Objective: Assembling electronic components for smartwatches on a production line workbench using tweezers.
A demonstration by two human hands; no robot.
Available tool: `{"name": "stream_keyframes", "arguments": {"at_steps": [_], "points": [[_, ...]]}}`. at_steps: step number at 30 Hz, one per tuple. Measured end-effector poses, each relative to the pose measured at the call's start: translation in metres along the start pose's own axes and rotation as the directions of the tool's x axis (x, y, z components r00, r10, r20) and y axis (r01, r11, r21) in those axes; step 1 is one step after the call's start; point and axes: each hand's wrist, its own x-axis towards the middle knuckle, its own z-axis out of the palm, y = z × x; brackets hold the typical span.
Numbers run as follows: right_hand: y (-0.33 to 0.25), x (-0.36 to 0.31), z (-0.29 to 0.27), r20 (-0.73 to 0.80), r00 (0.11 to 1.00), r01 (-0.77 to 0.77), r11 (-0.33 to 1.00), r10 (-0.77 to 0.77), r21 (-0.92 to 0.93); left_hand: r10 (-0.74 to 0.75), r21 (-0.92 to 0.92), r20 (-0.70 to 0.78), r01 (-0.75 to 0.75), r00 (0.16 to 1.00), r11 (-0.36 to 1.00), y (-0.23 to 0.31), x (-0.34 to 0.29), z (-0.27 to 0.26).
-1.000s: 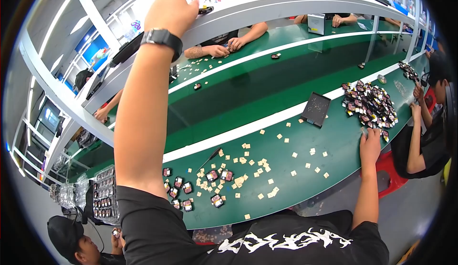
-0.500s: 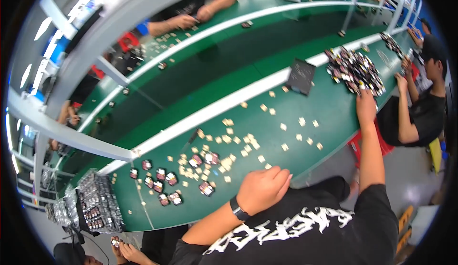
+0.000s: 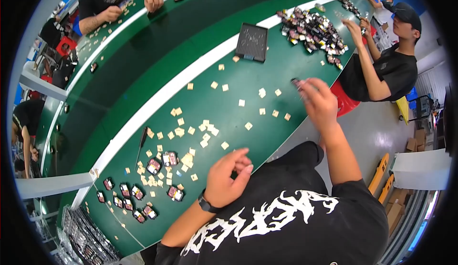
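In my right hand (image 3: 320, 104), raised over the table's near edge, the thumb and fingers pinch a small dark module (image 3: 296, 83). Its details are blurred. My left hand (image 3: 228, 177), with a dark wristband, hovers near the front edge. Its fingers are loosely curled and apart, with nothing seen in them. Beyond it, cream square pieces (image 3: 187, 160) lie scattered on the green table (image 3: 267, 81). Several black modules with pinkish faces, among them one module (image 3: 175, 192), lie to the left. A large heap of similar modules (image 3: 315, 31) sits at the far right.
A black ribbed tray (image 3: 252, 42) lies beside the heap. A dark thin-shafted tool (image 3: 142, 143) rests at the left. Stacked silvery packed trays (image 3: 86, 231) stand at the lower left. A grey frame post (image 3: 57, 186) crosses there. A seated co-worker (image 3: 386, 69) is at the right.
My right hand has drawn back from the heap toward me and now holds a small module. My left hand's fingers have loosened. The view has shifted, and the black tray appears turned.
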Motion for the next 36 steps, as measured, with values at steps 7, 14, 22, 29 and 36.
{"name": "stream_keyframes", "arguments": {"at_steps": [7,14,22,29,36], "points": [[-0.109,-0.003,0.007,0.237,0.831,0.476,0.863,-0.504,0.169,-0.32,-0.719,0.224,0.377,0.921,0.584,-0.001,0.017,-0.012],[-0.129,0.002,-0.017,0.625,0.775,-0.472,0.743,0.093,0.475,-0.39,-0.629,0.029,0.32,0.92,0.709,-0.008,0.016,-0.01],[-0.145,-0.012,-0.011,0.746,0.624,-0.714,0.558,0.232,0.423,-0.368,-0.419,-0.017,0.328,0.929,0.847,-0.007,0.011,-0.007],[-0.154,-0.005,-0.007,0.839,0.469,-0.834,0.451,0.274,0.318,-0.308,-0.252,-0.089,0.278,0.947,0.927,-0.004,0.01,-0.008],[-0.155,-0.01,0.005,0.923,0.255,-0.946,0.271,0.289,0.177,-0.3,-0.174,-0.071,0.284,0.951,0.943,-0.007,0.009,-0.007]]}}
